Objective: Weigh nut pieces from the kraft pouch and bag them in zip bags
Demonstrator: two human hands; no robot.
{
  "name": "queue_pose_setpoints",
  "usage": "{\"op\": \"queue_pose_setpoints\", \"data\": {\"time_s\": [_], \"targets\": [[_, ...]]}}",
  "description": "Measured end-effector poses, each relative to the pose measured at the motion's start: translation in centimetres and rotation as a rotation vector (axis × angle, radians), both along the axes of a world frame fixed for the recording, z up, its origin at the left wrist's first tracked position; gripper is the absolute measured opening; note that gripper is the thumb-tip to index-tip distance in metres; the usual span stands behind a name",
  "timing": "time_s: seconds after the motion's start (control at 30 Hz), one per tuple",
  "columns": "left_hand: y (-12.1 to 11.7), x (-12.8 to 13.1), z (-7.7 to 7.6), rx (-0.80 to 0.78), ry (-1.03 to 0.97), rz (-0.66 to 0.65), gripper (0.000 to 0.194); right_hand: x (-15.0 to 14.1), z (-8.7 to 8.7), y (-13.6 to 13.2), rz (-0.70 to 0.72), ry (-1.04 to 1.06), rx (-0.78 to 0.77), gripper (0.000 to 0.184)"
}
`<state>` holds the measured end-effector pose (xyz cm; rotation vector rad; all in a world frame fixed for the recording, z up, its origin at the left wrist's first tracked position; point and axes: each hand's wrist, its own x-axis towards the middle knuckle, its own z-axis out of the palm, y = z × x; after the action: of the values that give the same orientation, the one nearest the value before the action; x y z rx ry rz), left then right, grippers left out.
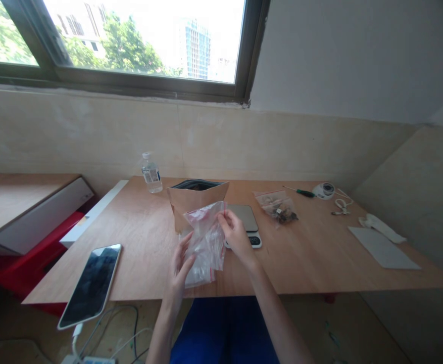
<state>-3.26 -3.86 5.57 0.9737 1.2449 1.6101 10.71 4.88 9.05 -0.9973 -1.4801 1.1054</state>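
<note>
Two bare hands hold one clear plastic bag (206, 242) up near the front edge of a wooden table (312, 263). The bag is crumpled, with red marks along its edges, and it hangs in front of a brown paper pouch (194, 199). The glare and creases make it hard to say whether anything is inside. The left hand (179, 268) has its fingers spread behind the lower part of the bag, with the thumb pressed across the front. The right hand (236, 237) pinches the upper edge between thumb and fingers, close to one red mark.

Just beyond the right hand sits one kitchen scale (244, 215), partly hidden by the bag. To its right lies a second plastic bag (278, 208) with dark and pale pieces inside. Farther right are one green-handled screwdriver (304, 192), one round white object (323, 190), one white cord (342, 205), one white cloth (380, 227) and one grey sheet (382, 247). One water bottle (151, 173) stands at the back left, and one phone (90, 285) lies at the front left, with its screen up.
</note>
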Motion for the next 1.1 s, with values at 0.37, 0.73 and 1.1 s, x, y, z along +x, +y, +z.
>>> {"op": "queue_pose_setpoints", "data": {"time_s": [0.37, 0.73, 1.1], "targets": [[0.5, 1.0, -0.6, -0.14, 0.172, 0.158, 0.045, -0.1, -3.3, -4.0, 0.188, 0.112, -0.262, 0.049], [1.2, 0.9, -0.3, -0.205, 0.278, 0.24, 0.028, -0.9, -5.8, -4.7, 0.096, -0.007, -0.184, 0.024], [4.9, -1.9, -2.0, -0.103, 0.241, 0.135, 0.039, -1.3, -7.7, -4.2, 0.041, -0.057, -0.143, 0.026]]}}
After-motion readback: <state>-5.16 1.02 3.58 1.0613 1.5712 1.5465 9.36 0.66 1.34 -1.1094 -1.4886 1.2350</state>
